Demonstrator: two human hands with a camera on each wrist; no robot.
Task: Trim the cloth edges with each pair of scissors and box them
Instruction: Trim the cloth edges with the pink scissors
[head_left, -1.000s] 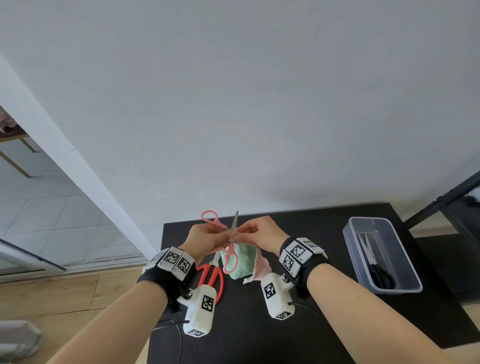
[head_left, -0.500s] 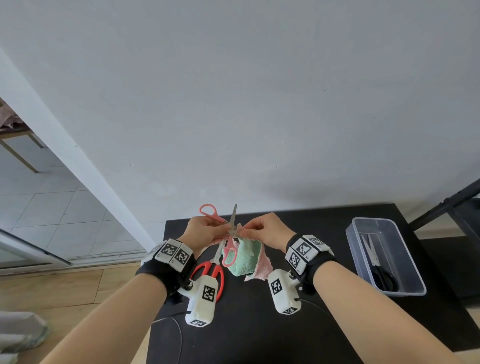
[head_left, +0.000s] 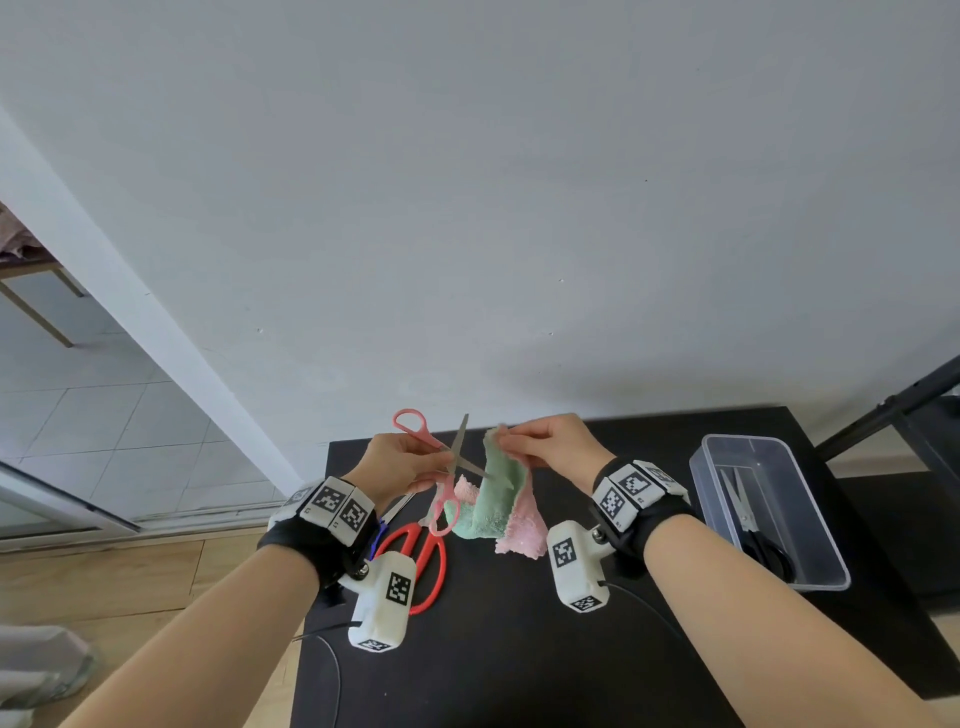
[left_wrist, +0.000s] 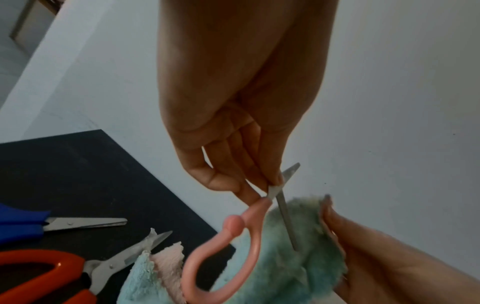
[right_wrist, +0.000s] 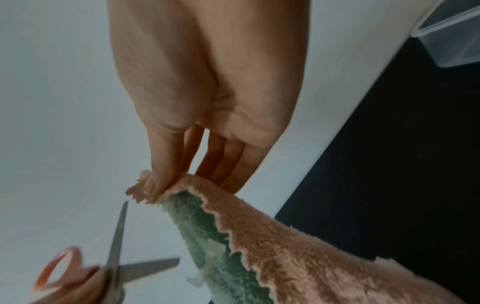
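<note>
My left hand (head_left: 434, 462) grips the pink-handled scissors (head_left: 451, 457) close to the pivot, above the black table. The blades are spread, one pointing up and the other lying against the cloth. My right hand (head_left: 511, 434) pinches the top corner of the green and pink fleece cloth (head_left: 493, 499), which hangs down from it. In the left wrist view the pink scissors (left_wrist: 249, 222) sit in front of the green cloth (left_wrist: 298, 267). In the right wrist view thumb and fingers (right_wrist: 155, 185) pinch the cloth (right_wrist: 285, 246) at its zigzag edge, and the scissors (right_wrist: 116, 246) are beside it.
Red-handled scissors (head_left: 426, 561) lie on the table (head_left: 519, 649) under my left wrist, with blue-handled scissors (left_wrist: 23, 224) beside them. A clear plastic box (head_left: 740, 440) at the table's right holds black-handled scissors (head_left: 763, 551). A grey wall stands behind the table.
My hands have drawn a little apart. The scissor blades have opened wider, and the cloth's top corner has moved right, away from the upright blade.
</note>
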